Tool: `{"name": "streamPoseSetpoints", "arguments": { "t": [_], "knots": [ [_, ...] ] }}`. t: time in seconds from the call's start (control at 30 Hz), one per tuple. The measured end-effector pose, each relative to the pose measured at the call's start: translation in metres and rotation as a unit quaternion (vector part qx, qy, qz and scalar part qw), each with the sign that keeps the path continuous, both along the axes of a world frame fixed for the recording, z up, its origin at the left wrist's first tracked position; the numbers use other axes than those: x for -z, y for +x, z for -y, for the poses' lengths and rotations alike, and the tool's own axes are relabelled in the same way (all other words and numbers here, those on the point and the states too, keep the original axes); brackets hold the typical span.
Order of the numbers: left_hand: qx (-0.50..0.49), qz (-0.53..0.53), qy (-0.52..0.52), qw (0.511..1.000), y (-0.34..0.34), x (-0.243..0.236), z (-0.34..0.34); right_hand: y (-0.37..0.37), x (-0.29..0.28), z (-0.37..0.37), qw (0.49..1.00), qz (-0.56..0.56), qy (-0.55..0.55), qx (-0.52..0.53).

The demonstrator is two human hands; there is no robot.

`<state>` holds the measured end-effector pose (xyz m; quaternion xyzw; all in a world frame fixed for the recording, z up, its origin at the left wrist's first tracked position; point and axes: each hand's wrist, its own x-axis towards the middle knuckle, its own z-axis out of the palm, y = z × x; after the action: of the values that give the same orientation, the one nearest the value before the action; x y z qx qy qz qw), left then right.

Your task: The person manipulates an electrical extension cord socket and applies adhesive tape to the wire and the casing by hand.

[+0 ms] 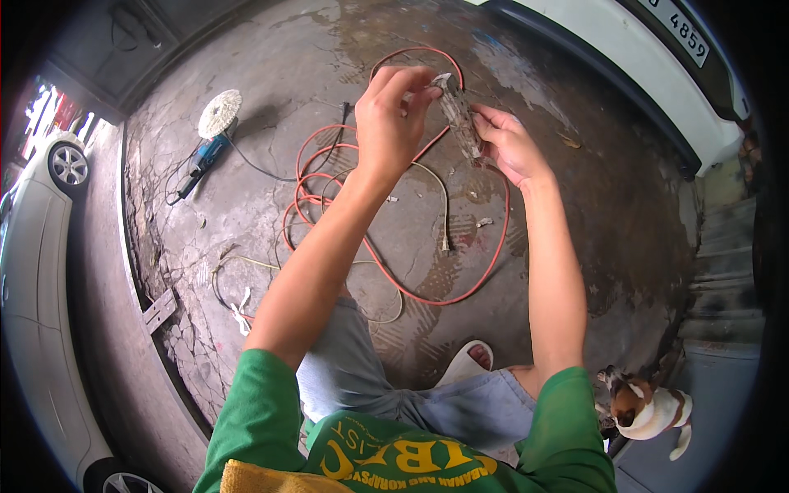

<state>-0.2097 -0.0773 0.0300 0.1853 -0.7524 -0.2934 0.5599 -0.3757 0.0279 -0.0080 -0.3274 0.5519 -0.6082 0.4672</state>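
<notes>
In front of me, above the floor, is a grimy grey power strip [460, 119], long and narrow, its surface worn and dirty. My left hand [388, 115] pinches its upper end between thumb and fingers. Around the lower end my right hand [511, 146] is closed, thumb against the side. An orange cord [500, 255] runs from near that lower end and loops over the concrete. Beneath it lies a pale cord with a plug [446, 244]. A dark plug [346, 108] rests beside my left hand.
A blue angle grinder or polisher [207, 158] with a round white pad [220, 113] lies on the floor to the left. A white vehicle's bumper [608, 74] is at upper right, a silver car [37, 304] at far left. A brown-and-white dog [649, 407] is at lower right.
</notes>
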Motion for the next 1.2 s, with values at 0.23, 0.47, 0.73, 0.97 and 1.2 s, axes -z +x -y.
{"name": "streamPoseSetpoints", "arguments": {
  "t": [0.23, 0.47, 0.73, 0.97, 1.2],
  "knots": [
    [0.009, 0.049, 0.017, 0.999, -0.001, 0.007, -0.001, 0.010, -0.002, 0.000, 0.999, 0.054, 0.006, 0.000],
    [0.017, -0.018, 0.063, 0.998, -0.017, 0.008, -0.022, 0.005, -0.005, 0.013, 0.991, 0.097, -0.086, 0.017],
    [0.031, 0.000, 0.048, 0.998, 0.004, -0.012, -0.005, 0.000, -0.003, -0.001, 0.996, 0.064, -0.054, -0.007],
    [-0.004, -0.011, 0.062, 0.998, 0.002, -0.011, -0.005, 0.007, -0.011, 0.000, 0.998, 0.013, -0.054, -0.013],
    [-0.030, -0.008, 0.005, 0.999, 0.002, -0.003, -0.004, 0.015, -0.016, 0.007, 0.998, -0.007, -0.056, 0.009]
  ]
}}
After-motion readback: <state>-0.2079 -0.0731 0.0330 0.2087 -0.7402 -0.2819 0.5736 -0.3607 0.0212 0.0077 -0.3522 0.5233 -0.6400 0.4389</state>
